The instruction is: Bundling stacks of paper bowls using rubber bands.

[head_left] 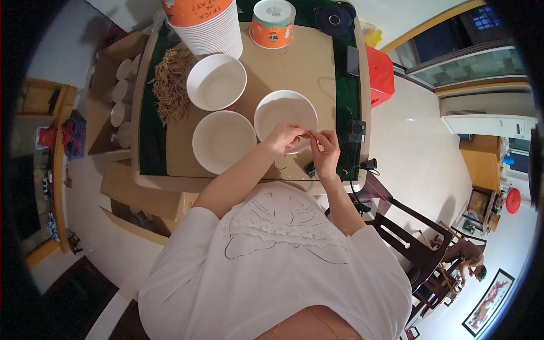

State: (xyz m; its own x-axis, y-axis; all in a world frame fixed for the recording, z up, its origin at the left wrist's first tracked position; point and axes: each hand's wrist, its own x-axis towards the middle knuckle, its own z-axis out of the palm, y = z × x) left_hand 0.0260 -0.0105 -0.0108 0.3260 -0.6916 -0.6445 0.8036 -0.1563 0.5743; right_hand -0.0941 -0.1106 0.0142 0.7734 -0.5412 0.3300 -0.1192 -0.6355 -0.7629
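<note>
Presently L hand & R hand in tight pinch, obj unclear, nr smooth round tub

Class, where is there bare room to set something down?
Bare: the brown mat between the upturned orange bucket and the white bucket by the left hand and right hand; the green strip between the dark slab and black box. Crowded: the left, with the cord pile, bucket stack and two other white buckets, and the near edge, under forearms.
</note>
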